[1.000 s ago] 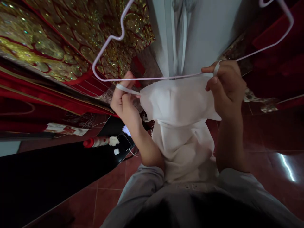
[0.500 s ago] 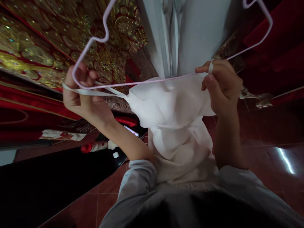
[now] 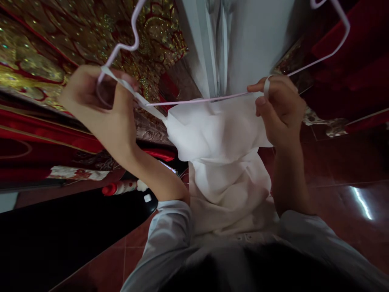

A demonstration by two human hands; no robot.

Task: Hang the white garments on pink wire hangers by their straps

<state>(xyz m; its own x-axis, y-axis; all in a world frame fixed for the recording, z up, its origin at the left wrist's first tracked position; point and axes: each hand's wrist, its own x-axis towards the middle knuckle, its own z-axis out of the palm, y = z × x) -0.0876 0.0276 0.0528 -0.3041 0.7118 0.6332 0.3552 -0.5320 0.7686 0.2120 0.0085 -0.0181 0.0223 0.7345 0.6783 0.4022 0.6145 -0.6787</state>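
Observation:
A white garment (image 3: 221, 142) hangs below a thin pale wire hanger (image 3: 194, 99) held up in front of me. My left hand (image 3: 97, 109) is closed on the garment's left strap (image 3: 142, 101), pulled up to the hanger's left shoulder bend. My right hand (image 3: 281, 111) is closed on the garment's top right corner, with the right strap looped over its forefinger against the hanger's bar. The garment's lower part falls between my forearms toward my lap.
Red and gold embroidered cloth (image 3: 60, 52) hangs at the left, dark red cloth (image 3: 358, 61) at the right, a white door frame (image 3: 243, 40) between them. A black glossy table (image 3: 75, 227) at lower left carries a red-capped bottle (image 3: 121, 188). The floor is red tile (image 3: 349, 170).
My left hand has drawn the left strap up and to the left, from near the garment to the hanger's left bend. The right hand has stayed in place.

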